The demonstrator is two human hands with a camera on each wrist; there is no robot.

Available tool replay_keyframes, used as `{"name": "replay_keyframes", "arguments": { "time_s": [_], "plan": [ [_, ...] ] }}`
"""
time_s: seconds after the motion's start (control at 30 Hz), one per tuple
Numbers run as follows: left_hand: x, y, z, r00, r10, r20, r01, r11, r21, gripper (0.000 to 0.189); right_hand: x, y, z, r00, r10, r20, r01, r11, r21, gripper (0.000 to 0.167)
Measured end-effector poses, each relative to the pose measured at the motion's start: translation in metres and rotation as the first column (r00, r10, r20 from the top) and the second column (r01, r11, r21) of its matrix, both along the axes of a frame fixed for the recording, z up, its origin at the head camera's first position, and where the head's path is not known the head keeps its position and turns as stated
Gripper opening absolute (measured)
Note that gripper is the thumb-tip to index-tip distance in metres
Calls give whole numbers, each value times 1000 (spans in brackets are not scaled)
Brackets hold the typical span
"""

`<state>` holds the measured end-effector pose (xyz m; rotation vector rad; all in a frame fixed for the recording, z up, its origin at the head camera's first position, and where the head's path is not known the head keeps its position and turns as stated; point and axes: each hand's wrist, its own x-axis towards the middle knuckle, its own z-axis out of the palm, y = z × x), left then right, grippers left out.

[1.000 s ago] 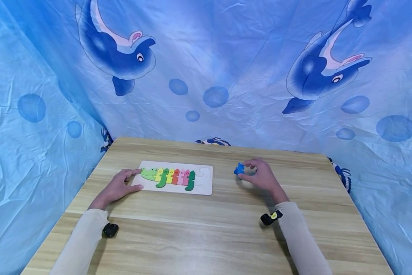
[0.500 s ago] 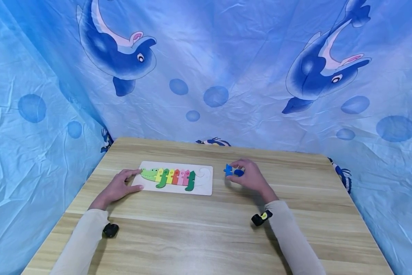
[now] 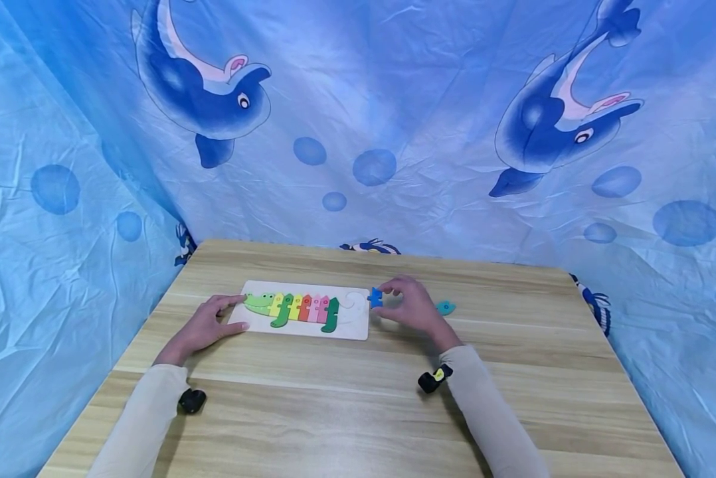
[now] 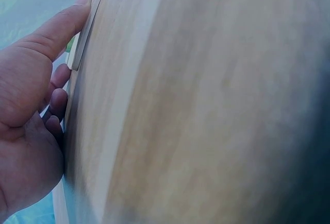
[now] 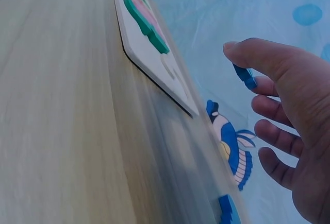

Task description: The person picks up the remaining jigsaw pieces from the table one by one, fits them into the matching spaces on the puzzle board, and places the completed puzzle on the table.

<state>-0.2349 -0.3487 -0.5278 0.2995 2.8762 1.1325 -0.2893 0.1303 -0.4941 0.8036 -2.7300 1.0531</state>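
In the head view a white puzzle board [image 3: 353, 328] lies at the left of the table, with a colourful crocodile [image 3: 304, 307] of several pieces set in it. My left hand [image 3: 205, 324] touches the board's left end, index finger by the crocodile's head and thumb at the near corner; the left wrist view shows the thumb [image 4: 62, 28] against the board's edge. Between thumb and index finger my right hand [image 3: 414, 307] pinches a blue puzzle piece [image 3: 375, 298] close to the board's right edge. The right wrist view shows that piece [image 5: 244, 75] edge-on.
A teal puzzle piece [image 3: 446, 307] lies on the wooden table [image 3: 334, 411], right of my right hand. Another blue piece [image 5: 228, 211] shows at the bottom of the right wrist view. A blue dolphin-print cloth [image 3: 358, 119] hangs behind and beside the table.
My right hand has moved left with the blue puzzle piece, up to the board's right edge. The teal piece has come into view behind it. My left hand and the board have stayed put.
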Motion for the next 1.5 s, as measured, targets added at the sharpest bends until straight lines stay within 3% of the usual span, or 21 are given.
{"name": "replay_keyframes", "arguments": {
  "time_s": [0.57,0.77,1.5],
  "plan": [
    [0,0,1,1000,9,26,-9,1000,7,73,1,-35,-6,998,21,60,-21,1000,2,47],
    [0,1,3,1000,-8,3,8,1000,4,71,0,-44,-13,998,23,60,-26,999,43,45],
    [1,2,8,1000,-10,22,10,1000,19,72,1,-62,-17,995,51,90,-61,991,117,49]
  ]
}}
